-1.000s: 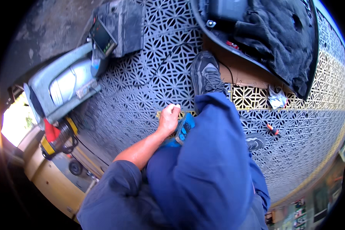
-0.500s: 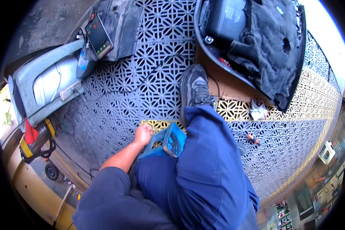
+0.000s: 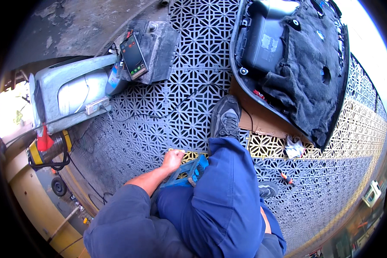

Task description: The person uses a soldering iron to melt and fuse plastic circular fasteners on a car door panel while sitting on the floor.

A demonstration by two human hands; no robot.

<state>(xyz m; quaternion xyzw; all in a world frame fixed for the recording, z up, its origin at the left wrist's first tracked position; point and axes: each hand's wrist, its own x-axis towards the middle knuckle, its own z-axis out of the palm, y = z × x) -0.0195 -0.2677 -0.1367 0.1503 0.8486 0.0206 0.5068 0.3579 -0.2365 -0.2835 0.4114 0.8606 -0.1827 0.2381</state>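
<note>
L hand (image 3: 173,160) is curled on the top edge of a blue plastic crate (image 3: 187,173), fingers clamped over its rim; crate sits low beside the person's raised knee in blue trousers (image 3: 221,198), resting on the patterned lattice floor mat (image 3: 180,103). Can't see inside the crate, so contents can't be told. R hand is hidden behind the leg, only a bit of forearm (image 3: 265,221) shows, so its grip can't be told. Grey sneaker (image 3: 226,118) planted on the mat just ahead of the knee. Further out: a dark tray-like panel (image 3: 157,47) at top w/ a phone (image 3: 134,56) lying on it, screen lit. Beside it a grey car part (image 3: 69,92), and a yellow-black power tool (image 3: 47,150) near the L edge. Top R: big black trim shell (image 3: 296,56) lined w/ fuzzy felt, on cardboard (image 3: 262,120). Small red-handled screwdriver (image 3: 284,176) lies on the mat to the R.
</note>
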